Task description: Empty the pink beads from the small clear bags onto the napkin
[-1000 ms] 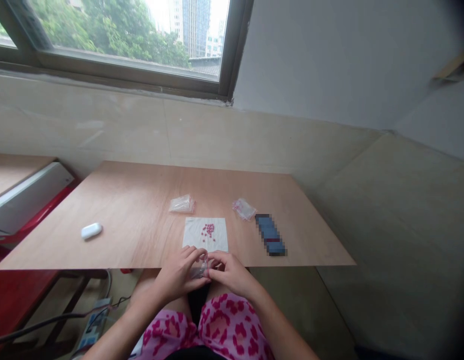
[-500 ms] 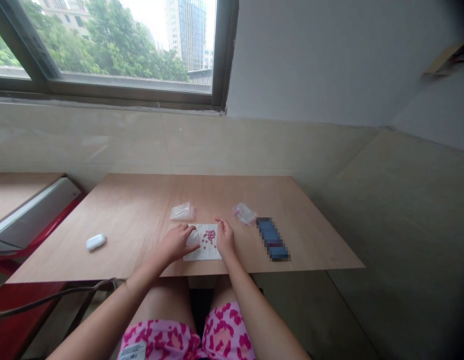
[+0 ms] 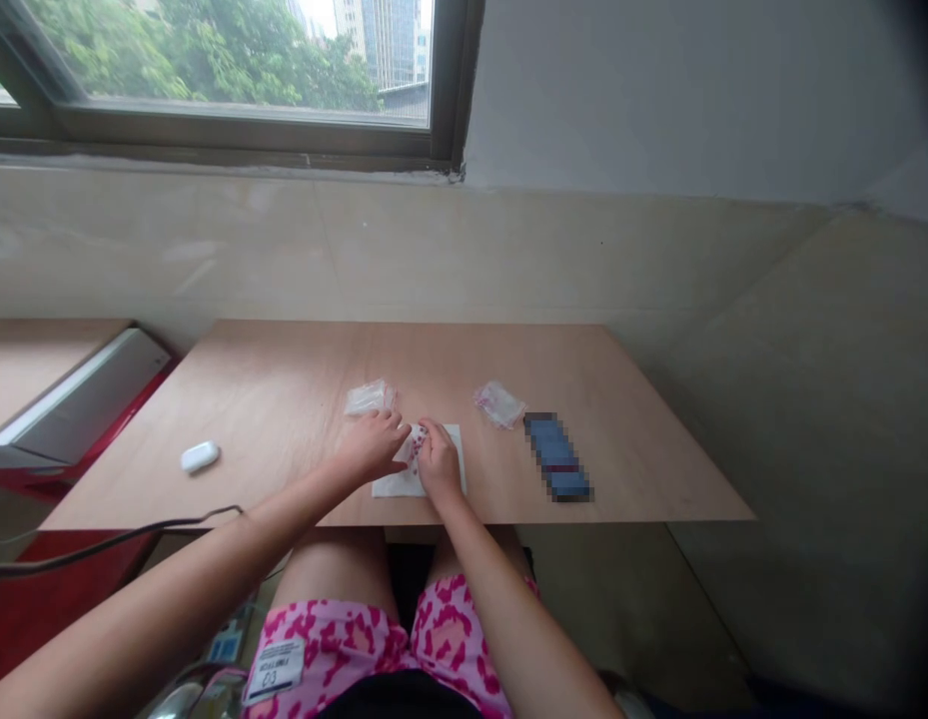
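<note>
A white sheet of paper (image 3: 454,444) lies near the table's front edge, with several small dark red beads (image 3: 417,446) on it between my hands. My left hand (image 3: 378,444) is over the sheet's left side, palm down, its fingers stretched out and thumb apart. Beside the beads, my right hand (image 3: 439,461) is curled, with its fingertips close to my left fingers. What its fingers hold, if anything, is too small to make out. Something clear, like a thin plastic bag, shows faintly between the hands, mostly covered.
Behind my left hand lies a stack of clear plastic bags (image 3: 370,397). Another crumpled clear bag (image 3: 499,404) is beyond the sheet, next to a blurred phone-like object (image 3: 558,457). A white earphone case (image 3: 200,457) sits on the left; a dark cable (image 3: 134,539) crosses the lower left.
My right hand has moved left across the sheet towards my left hand and now covers part of the beads. My left hand has shifted over the small clear bag. The view has tilted down.
</note>
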Demonstrator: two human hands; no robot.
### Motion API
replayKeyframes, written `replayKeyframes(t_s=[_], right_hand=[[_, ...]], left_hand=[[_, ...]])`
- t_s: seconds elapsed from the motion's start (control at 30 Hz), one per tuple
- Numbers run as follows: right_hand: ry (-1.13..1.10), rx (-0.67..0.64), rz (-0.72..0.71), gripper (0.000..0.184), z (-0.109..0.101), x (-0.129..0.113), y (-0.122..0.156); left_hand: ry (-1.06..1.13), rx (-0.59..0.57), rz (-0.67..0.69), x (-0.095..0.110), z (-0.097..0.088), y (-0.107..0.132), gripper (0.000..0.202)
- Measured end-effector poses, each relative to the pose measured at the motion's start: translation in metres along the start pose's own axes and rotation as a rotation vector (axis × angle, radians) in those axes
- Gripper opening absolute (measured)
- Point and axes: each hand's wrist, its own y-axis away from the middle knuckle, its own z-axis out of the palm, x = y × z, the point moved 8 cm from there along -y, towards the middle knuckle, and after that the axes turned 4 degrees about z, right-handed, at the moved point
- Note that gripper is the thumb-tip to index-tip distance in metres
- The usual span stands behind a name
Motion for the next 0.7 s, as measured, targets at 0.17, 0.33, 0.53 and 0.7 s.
replayKeyframes(t_s=[0.17,0.33,0.53,0.7], right_hand=[[0.034,-0.015,-0.014,0.048,0.003,-0.003,0.000],[-0.031,0.008,-0.015,0.042,-0.005,-0.009,0.002],[-0.034,0.166,0.096,0.035,-0.038,0.007,-0.028],[0.323,-0.192,0.076,0.028,-0.008,0.010,-0.090]], left_hand=[[-0.013,0.005,-0.006,-0.003,-0.005,0.002,0.040],[0.091,0.087,-0.054,-0.020,0.000,0.012,0.036],[0.333,0.310,-0.143,-0.067,-0.017,0.024,0.048],[0.502,0.422,-0.266,-0.127,-0.030,0.019,0.053]])
